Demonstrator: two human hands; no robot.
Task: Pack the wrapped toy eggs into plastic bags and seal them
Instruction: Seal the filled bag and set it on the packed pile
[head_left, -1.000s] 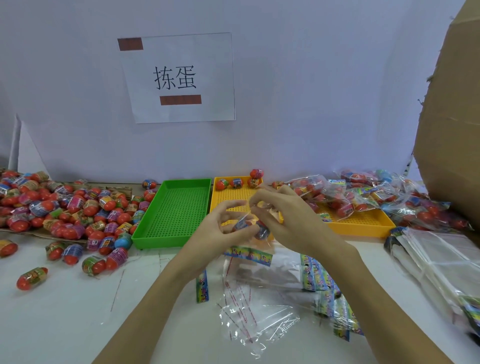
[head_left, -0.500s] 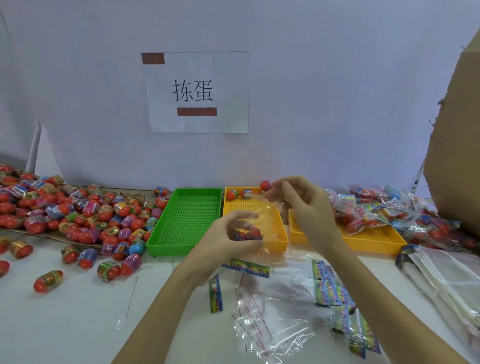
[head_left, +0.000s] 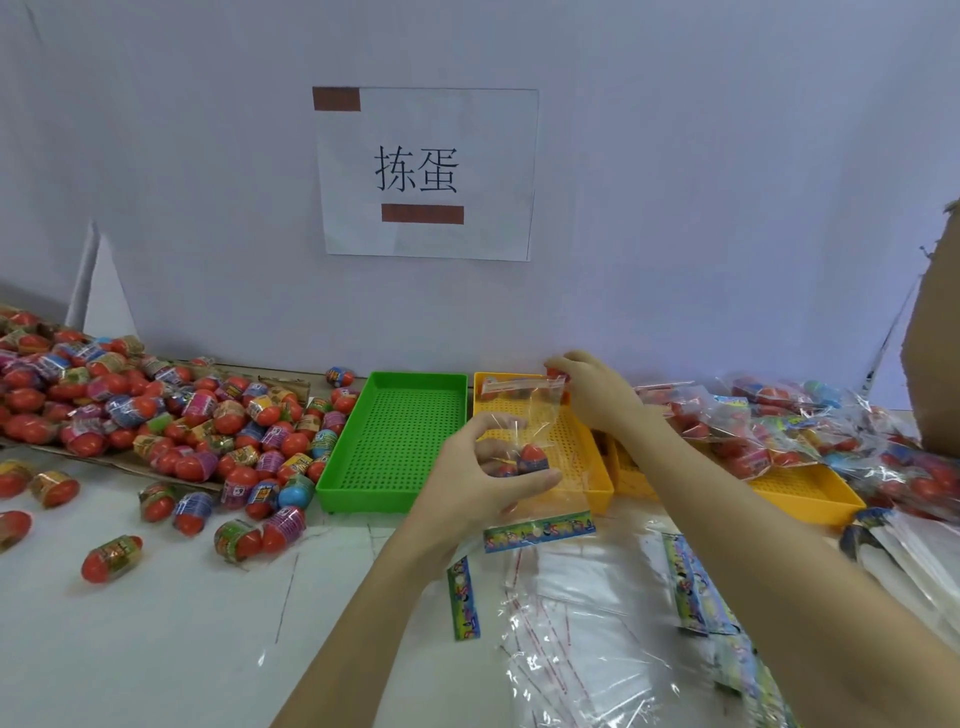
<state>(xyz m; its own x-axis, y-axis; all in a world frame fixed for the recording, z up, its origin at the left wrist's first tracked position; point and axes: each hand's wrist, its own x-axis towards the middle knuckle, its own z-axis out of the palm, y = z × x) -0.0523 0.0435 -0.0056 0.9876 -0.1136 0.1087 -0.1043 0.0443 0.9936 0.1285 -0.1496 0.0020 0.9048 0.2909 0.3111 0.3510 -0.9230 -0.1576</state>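
1. Loose eggs (head_left: 156, 421) are heaped at far left, partly on cardboard (head_left: 270, 379), with strays spilled onto the table (head_left: 156, 623).
2. A green tray (head_left: 400, 441) is set just right of the heap; a paper sign (head_left: 426, 171) is taped to the wall above.
3. A clear bag (head_left: 524, 436) is held up over the yellow tray (head_left: 576, 447); its lower part, with eggs seen inside, is gripped by the left hand (head_left: 483, 478).
4. An egg is pinched at the bag's top edge by the right hand (head_left: 597, 395). The hands are apart.
5. Empty bags (head_left: 587, 649) are spread on the table below.
6. Filled bags (head_left: 810, 431) are piled at right over a second yellow tray (head_left: 800, 493).
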